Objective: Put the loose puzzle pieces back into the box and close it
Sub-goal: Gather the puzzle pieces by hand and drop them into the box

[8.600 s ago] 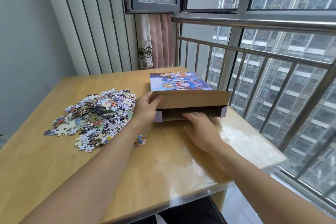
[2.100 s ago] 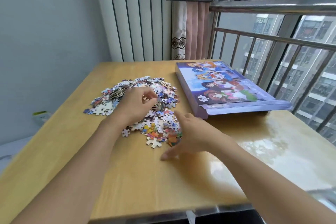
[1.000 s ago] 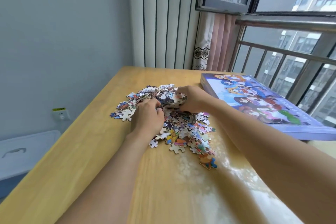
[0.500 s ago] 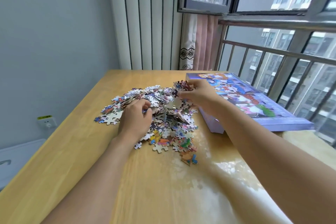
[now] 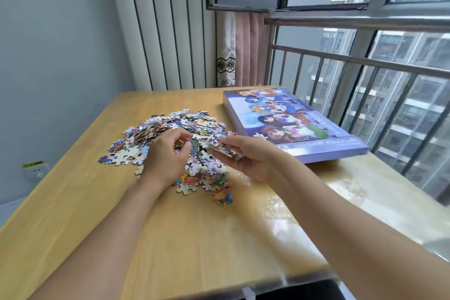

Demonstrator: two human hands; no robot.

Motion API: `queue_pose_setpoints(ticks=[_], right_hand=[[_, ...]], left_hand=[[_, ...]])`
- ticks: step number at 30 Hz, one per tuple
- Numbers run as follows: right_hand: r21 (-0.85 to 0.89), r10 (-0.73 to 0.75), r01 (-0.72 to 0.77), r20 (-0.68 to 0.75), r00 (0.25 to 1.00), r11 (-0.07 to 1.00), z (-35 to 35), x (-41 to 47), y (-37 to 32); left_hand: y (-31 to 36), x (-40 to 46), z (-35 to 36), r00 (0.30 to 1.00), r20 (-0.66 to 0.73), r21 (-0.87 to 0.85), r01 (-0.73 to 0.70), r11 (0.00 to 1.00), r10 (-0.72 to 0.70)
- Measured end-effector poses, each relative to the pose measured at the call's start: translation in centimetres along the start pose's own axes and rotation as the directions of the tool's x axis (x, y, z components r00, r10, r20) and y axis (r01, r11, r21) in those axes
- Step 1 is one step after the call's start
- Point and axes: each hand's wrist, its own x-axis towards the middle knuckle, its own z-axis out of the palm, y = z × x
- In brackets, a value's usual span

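- The right hand (image 5: 246,153) holds a clump of puzzle pieces (image 5: 222,146) in its grip, thumb on top and fingers curled beneath, lifted just above the heap of loose pieces (image 5: 170,139); cradling from below likely keeps the stack from spilling.
- The left hand (image 5: 165,156) sits palm down over the heap, fingers curled and pinching pieces at the near end of the same clump, seemingly squaring it up or feeding more in.
- Both forearms reach forward from the near edge of the desk (image 5: 73,202) and converge over the heap, the right wrist turned palm-up.
- A few stray pieces (image 5: 220,196) lie on the near side of the heap.
- The puzzle box (image 5: 292,122) lies flat just to the right of the heap, picture side up; no opening shows from here, so loading looks barely started, with nearly all pieces outside.
- A curtain (image 5: 241,51) hangs beyond the heap.
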Motion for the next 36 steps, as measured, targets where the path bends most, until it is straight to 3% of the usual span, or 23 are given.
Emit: queue_pose_setpoints(ticks=[4, 12, 18, 22, 26, 30, 36], right_hand=[[0.026, 0.036, -0.035, -0.023, 0.999, 0.999, -0.7, -0.5, 2.1], [-0.168, 0.028, -0.041, -0.077, 0.997, 0.985, -2.7, -2.5, 3.6], [-0.188, -0.016, -0.01, -0.137, 0.99, 0.982, -3.7, -4.1, 3.6], [-0.214, -0.05, 0.019, -0.143, 0.988, 0.977, -3.7, -4.5, 4.1], [-0.205, -0.106, 0.064, -0.201, 0.974, 0.977, -4.2, -5.2, 3.9], [-0.21, -0.09, 0.049, -0.19, 0.978, 0.977, -5.4, -6.5, 4.2], [-0.211, -0.106, 0.065, -0.19, 0.976, 0.975, -9.0, -9.8, 4.0]], left_hand=[[0.1, -0.2, 0.3, 1.0, 0.016, -0.036, 0.012, 0.999, -0.012], [1.2, -0.5, 0.5, 0.997, 0.069, -0.128, 0.045, 0.991, -0.036], [3.9, -0.1, 0.4, 0.979, 0.197, -0.18, -0.019, 0.983, 0.055], [7.4, 2.6, 0.9, 0.878, 0.408, -0.04, -0.258, 0.965, 0.252], [10.6, 4.9, 2.8, 0.736, 0.602, 0.061, -0.429, 0.901, 0.31], [11.0, 5.6, 3.5, 0.763, 0.576, 0.04, -0.385, 0.922, 0.293], [10.5, 3.8, 6.2, 0.731, 0.619, 0.056, -0.404, 0.913, 0.286]])
